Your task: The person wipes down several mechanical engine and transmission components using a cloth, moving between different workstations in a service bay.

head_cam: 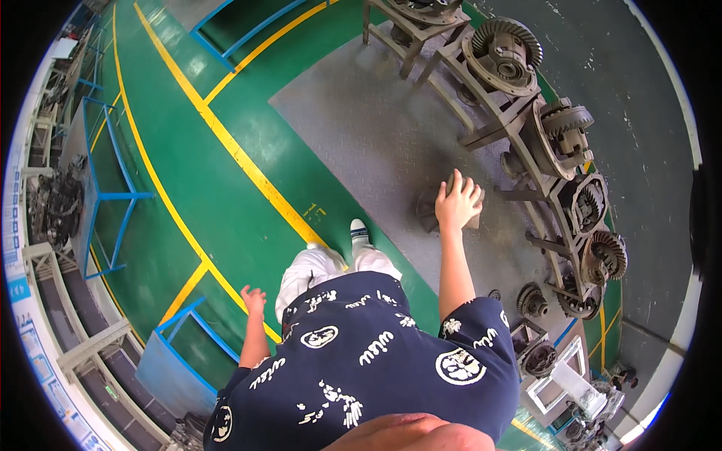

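Observation:
My right hand [459, 203] is over a dull, rusty metal part with a flared round base [427, 209] and a blocky top. The palm faces down and the fingers are slightly spread. Most of the part is hidden beneath the hand, and I cannot tell whether the fingers grip it or just rest there. Under the part lies a grey checker-plate steel surface [361, 118]. Down at my left side, my left hand [254, 299] hangs with loosely bent fingers, holding nothing.
Steel stands [496, 132] on the right carry differential assemblies with ring gears [507, 45]. A loose gear [532, 300] lies nearer me. Blue-framed tables [115, 194] line the left, one bearing an engine-like assembly [56, 203]. Yellow lines [242, 158] cross the green floor [186, 152].

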`<control>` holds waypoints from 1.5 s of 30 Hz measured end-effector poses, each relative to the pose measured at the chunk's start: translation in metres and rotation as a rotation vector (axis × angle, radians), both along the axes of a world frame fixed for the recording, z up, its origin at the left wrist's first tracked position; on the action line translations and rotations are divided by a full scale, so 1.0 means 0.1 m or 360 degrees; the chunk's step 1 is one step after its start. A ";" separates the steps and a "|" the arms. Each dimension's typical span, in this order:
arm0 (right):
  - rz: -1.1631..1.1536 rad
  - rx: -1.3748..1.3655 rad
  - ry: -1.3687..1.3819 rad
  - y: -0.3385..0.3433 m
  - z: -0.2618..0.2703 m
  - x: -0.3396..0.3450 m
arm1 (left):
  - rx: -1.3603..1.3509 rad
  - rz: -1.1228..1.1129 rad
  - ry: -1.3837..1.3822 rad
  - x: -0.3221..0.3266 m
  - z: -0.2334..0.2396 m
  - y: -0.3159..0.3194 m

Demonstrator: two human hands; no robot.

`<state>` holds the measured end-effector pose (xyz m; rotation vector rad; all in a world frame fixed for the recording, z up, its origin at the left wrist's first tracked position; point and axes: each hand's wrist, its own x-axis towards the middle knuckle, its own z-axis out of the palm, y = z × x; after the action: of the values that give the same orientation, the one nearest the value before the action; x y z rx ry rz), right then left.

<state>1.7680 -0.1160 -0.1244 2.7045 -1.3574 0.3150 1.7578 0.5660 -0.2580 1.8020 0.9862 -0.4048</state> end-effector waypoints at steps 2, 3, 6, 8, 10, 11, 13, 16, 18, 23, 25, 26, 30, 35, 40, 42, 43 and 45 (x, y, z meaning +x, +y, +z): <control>-0.0217 0.0008 -0.0042 0.02 -0.03 0.14 | -0.0009 -0.0264 0.0067 0.28 -0.12 -0.03; -0.0387 -0.0006 -0.0029 0.01 -0.08 0.19 | -0.0017 -0.0410 0.0106 0.43 -0.19 -0.01; -0.0930 0.0051 -0.0050 -0.03 -0.08 0.45 | -0.0109 -0.0475 0.0349 1.03 -0.32 0.05; -0.1078 0.0085 -0.0013 -0.01 -0.08 0.58 | -0.0135 -0.0430 0.0386 1.42 -0.38 0.25; -0.1140 0.0200 0.0040 -0.04 -0.04 0.59 | -0.0176 -0.0421 0.0371 1.93 -0.33 0.26; -0.1051 0.0255 0.0110 0.00 0.01 0.58 | -0.0197 -0.0438 0.0317 2.15 -0.30 0.34; -0.0844 0.0329 0.0237 -0.02 0.13 0.49 | -0.0144 -0.0571 0.0250 2.58 -0.37 0.50; -0.0304 0.0439 0.0347 -0.10 0.18 0.08 | -0.0112 -0.0573 0.0133 3.16 -0.35 0.60; -0.0062 0.0505 0.0347 -0.10 0.23 -0.04 | -0.0121 -0.0558 0.0010 3.43 -0.15 0.56; -0.0328 0.0267 0.0177 0.03 0.00 0.06 | -0.0056 -0.0795 -0.0062 3.68 0.01 0.47; -0.0615 0.0198 0.0101 0.08 -0.09 0.28 | 0.0021 -0.0696 0.0033 3.67 -0.08 0.42; -0.0744 0.0142 0.0076 0.08 -0.12 0.35 | -0.0012 -0.0647 0.0108 3.64 -0.11 0.37; -0.1692 0.0137 -0.0044 -0.08 -0.17 0.95 | 0.0054 -0.0882 0.0347 3.50 -0.12 0.16; -0.2374 0.0039 -0.0250 -0.44 -0.14 1.13 | 0.0091 -0.1103 0.0319 3.85 -0.03 -0.17; -0.1790 -0.0024 -0.0171 -0.19 -0.19 1.02 | 0.0033 -0.1042 0.0123 4.32 0.10 -0.45; -0.1510 0.0133 -0.0034 -0.11 -0.23 0.79 | 0.0070 -0.1099 0.0089 4.51 0.10 -0.55; -0.1353 0.0194 0.0019 -0.13 -0.18 0.72 | 0.0097 -0.1124 0.0077 4.61 0.14 -0.68; -0.0958 0.0702 0.0033 -0.24 0.08 0.30 | 0.0063 -0.1132 -0.0015 4.77 0.16 -0.84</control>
<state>1.7980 -0.1403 -0.1161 2.3934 -2.3605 -0.0793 2.2346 0.4819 -0.2420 2.1545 0.3133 -0.8099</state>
